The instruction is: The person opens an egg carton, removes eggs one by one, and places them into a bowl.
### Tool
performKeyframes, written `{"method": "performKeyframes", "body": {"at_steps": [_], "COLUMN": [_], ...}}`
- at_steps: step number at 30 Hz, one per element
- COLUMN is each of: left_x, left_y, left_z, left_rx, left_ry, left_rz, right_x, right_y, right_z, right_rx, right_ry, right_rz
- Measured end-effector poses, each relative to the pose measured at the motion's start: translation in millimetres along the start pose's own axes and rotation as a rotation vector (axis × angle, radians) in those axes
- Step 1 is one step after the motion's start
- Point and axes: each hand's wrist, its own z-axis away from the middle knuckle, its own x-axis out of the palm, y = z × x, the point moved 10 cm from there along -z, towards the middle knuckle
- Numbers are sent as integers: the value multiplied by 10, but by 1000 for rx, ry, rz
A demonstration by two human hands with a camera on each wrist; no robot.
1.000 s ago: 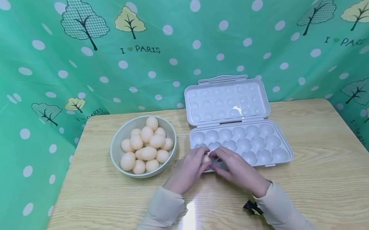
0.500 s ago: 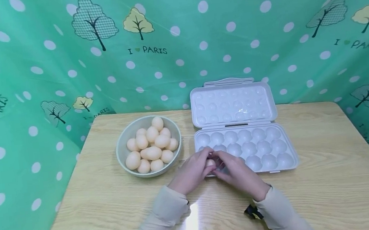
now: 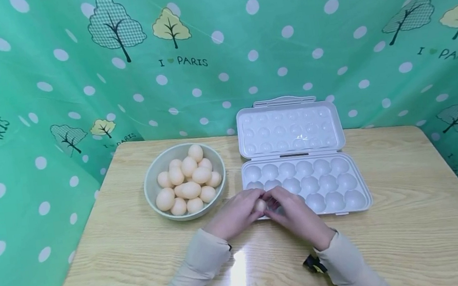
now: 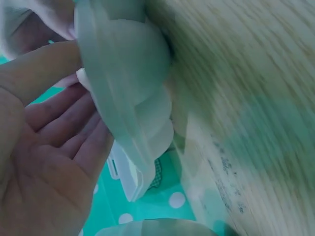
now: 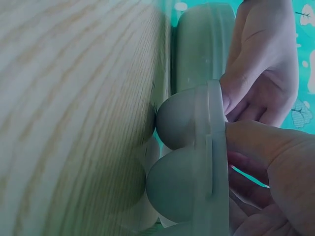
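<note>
An egg (image 3: 261, 206) sits between my two hands, over the front-left corner of the white plastic egg tray (image 3: 365, 188). My left hand (image 3: 237, 213) holds it from the left with fingers and thumb. From the right, my right hand (image 3: 290, 209) has its curled fingers and thumb about the same egg. In the left wrist view a small pale piece of the egg (image 4: 83, 78) shows by the fingers, beside the tray rim (image 4: 106, 93). The right wrist view shows both thumbs at the tray rim (image 5: 216, 123); the egg is hidden there.
A pale green bowl (image 3: 153, 207) full of eggs stands left of the tray. The tray's lid (image 3: 292, 130) is folded back behind it, near the patterned green curtain (image 3: 218, 58). A small black object (image 3: 314, 264) is by the right sleeve on the wooden table (image 3: 109, 253).
The head view has shifted a little, so the scene sits further right. Both hands stay at the tray's front-left corner, and the egg between them shows more than before.
</note>
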Motion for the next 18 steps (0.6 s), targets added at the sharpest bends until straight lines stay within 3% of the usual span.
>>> {"method": "performKeyframes", "body": {"at_steps": [8, 18], "left_x": [-39, -214], "left_y": [42, 41], "left_z": [-12, 33], "left_rx": [34, 35], "left_ry": [64, 163], "left_rz": [-85, -53], "right_x": [-25, -110], "right_y": [-25, -75], "right_z": [-8, -5], "right_rx": [3, 12], "right_ry": [15, 40], "right_rz": [41, 86]}}
